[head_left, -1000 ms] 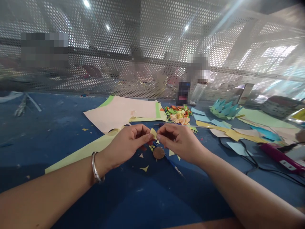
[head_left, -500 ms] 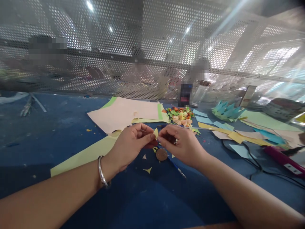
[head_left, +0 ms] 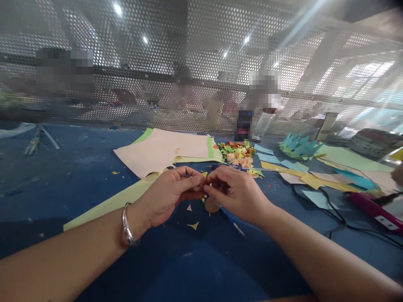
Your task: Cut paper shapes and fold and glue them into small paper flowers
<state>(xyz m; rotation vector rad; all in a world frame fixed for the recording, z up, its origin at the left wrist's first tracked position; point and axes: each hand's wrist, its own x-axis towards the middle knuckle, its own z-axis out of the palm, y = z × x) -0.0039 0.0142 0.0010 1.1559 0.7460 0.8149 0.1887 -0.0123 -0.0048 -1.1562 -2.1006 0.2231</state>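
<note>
Between my hands, at the fingertips, is a small yellow paper piece (head_left: 204, 174), partly hidden by the fingers. My left hand (head_left: 170, 193), with a silver bangle at its wrist, pinches it between thumb and fingers. My right hand (head_left: 237, 191) is closed at the other side of the piece, fingers curled against it. Just below the hands lies a round brown disc (head_left: 212, 205). A blue pen-like tool (head_left: 232, 222) slants beside it on the blue table (head_left: 151, 268). Small pointed paper scraps (head_left: 194, 226) lie nearby.
Pale pink sheets (head_left: 154, 151) and a light yellow-green sheet (head_left: 107, 205) lie left of centre. Behind my hands is a heap of small paper flowers (head_left: 239, 155). Rightward are paper strips (head_left: 315, 181), a blue-green paper crown shape (head_left: 299, 146), black cable and a magenta tool (head_left: 374, 212).
My fingers have turned the yellow paper piece, so it stands less upright and shows less. My right fingers have closed in toward my left. Both hands shifted slightly left.
</note>
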